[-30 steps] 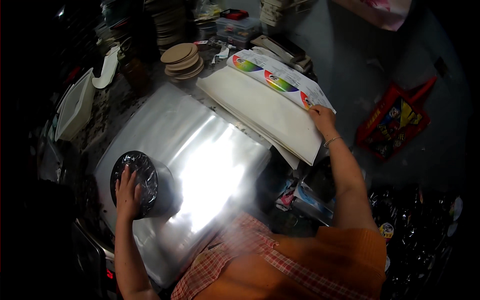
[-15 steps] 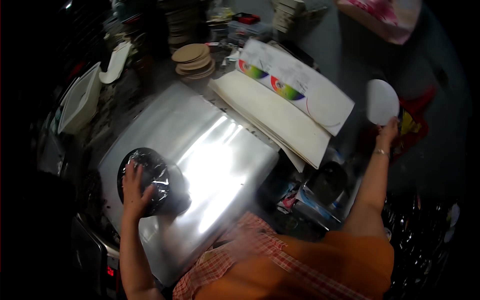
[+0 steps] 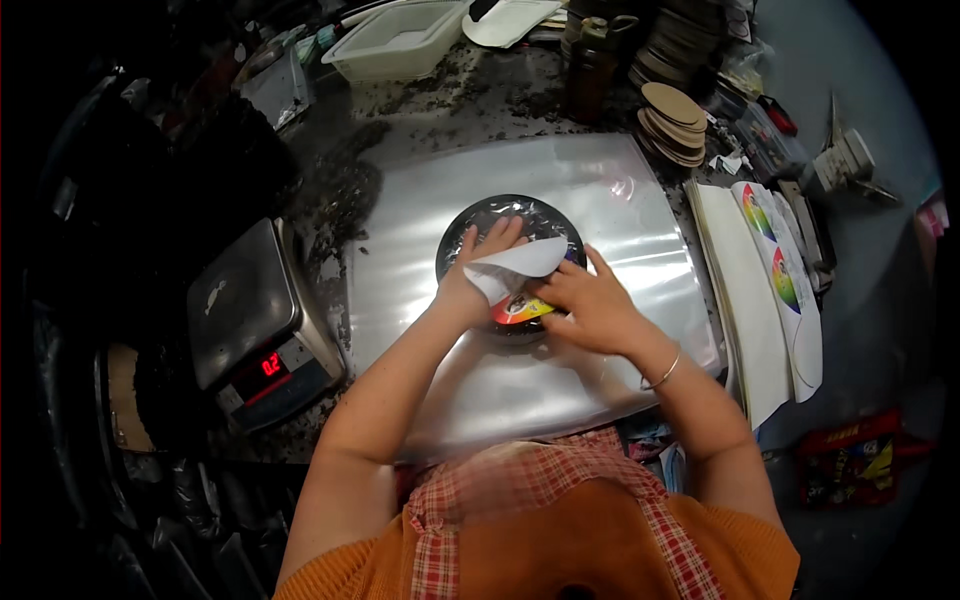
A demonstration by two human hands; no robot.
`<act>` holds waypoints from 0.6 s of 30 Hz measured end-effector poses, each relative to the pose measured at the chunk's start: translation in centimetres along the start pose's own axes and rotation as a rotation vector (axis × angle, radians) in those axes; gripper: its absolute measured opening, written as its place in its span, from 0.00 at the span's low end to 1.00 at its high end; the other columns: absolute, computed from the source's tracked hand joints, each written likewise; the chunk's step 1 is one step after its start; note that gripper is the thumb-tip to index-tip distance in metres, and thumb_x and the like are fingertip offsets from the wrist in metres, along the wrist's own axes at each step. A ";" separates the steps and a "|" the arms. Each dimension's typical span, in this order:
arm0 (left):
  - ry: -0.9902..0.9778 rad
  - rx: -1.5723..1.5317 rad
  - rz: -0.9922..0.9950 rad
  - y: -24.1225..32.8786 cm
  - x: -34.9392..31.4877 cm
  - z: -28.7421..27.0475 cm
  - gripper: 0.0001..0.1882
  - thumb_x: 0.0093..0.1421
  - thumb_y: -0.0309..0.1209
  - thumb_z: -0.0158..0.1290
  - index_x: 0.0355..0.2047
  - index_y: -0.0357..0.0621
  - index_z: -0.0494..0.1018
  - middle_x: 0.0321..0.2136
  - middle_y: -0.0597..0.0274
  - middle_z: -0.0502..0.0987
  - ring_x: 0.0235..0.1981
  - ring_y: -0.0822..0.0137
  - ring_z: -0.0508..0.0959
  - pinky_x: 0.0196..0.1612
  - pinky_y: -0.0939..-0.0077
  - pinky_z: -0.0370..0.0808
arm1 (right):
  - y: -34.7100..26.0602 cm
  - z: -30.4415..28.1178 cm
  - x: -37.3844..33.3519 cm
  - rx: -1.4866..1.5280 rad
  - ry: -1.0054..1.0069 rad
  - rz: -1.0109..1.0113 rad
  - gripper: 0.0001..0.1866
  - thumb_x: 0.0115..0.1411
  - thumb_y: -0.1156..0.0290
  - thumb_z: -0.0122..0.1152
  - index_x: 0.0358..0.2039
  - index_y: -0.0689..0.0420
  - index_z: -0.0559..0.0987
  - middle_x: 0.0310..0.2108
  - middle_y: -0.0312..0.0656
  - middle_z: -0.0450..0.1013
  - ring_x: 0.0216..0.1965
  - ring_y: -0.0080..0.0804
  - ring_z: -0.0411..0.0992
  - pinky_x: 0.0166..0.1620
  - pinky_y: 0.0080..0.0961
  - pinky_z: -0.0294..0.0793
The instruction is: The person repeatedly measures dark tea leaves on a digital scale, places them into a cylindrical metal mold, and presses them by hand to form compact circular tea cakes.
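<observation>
A round black container or disc wrapped in shiny clear film lies on the plastic sheeting before me. On top of it is a round label, its white back curled up and part of its coloured printed face showing. My left hand lies on the film with fingers spread, and the label's curled edge rests by its fingers. At the label's right edge is my right hand, its fingers apart and touching the label and the wrapped surface. The curl hides part of what lies beneath.
The stack of clear plastic sheets covers the middle of the table. To the left stands a scale with a red display. Label sheets lie to the right. Behind are brown discs, a dark bottle and a white tub.
My right hand has come from the far right, bringing the round label onto the black wrapped thing. My left hand stays on it. The view has turned, and the wrapped thing now appears central.
</observation>
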State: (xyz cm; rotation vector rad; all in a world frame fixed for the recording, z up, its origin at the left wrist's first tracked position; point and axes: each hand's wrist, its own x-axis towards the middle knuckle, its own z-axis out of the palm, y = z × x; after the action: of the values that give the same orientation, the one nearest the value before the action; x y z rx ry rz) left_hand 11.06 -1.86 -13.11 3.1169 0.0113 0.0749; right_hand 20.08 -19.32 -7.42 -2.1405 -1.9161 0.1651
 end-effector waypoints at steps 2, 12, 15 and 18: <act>0.009 0.060 0.020 0.1 -0.1 -0.3 0.35 0.51 0.35 0.51 0.59 0.48 0.53 0.60 0.52 0.51 0.62 0.58 0.51 0.61 0.56 0.49 | 0.2 -2.6 2.3 0.264 -0.391 0.251 0.23 0.59 0.60 0.40 0.55 0.52 0.64 0.55 0.48 0.60 0.61 0.41 0.51 0.62 0.44 0.40; 0.748 -1.532 -0.566 -4.2 0.5 0.7 0.21 0.55 0.21 0.41 0.50 0.33 0.63 0.45 0.51 0.70 0.46 0.64 0.71 0.49 0.75 0.67 | -0.9 6.6 6.0 -0.162 0.152 0.166 0.33 0.54 0.41 0.45 0.58 0.39 0.60 0.63 0.49 0.46 0.64 0.48 0.39 0.58 0.63 0.34; 0.529 -1.336 -0.484 -1.3 0.4 -1.2 0.25 0.45 0.18 0.38 0.47 0.33 0.67 0.43 0.52 0.73 0.43 0.64 0.73 0.46 0.76 0.68 | -1.8 5.9 5.8 -0.234 0.043 0.212 0.30 0.57 0.50 0.45 0.58 0.47 0.58 0.61 0.52 0.47 0.64 0.49 0.40 0.60 0.54 0.39; 0.584 -0.816 -0.159 3.2 -0.4 -7.6 0.22 0.43 0.19 0.41 0.40 0.38 0.74 0.32 0.57 0.78 0.34 0.64 0.76 0.42 0.74 0.71 | 0.6 6.0 6.1 -0.001 0.103 0.083 0.25 0.55 0.61 0.53 0.52 0.56 0.64 0.53 0.53 0.60 0.54 0.40 0.59 0.55 0.29 0.58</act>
State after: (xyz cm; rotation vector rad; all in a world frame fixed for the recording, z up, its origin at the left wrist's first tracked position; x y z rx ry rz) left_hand 10.30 -4.92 -5.50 2.1780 0.1850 0.7610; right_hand 19.90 -12.60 -12.75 -2.1859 -1.7730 0.0682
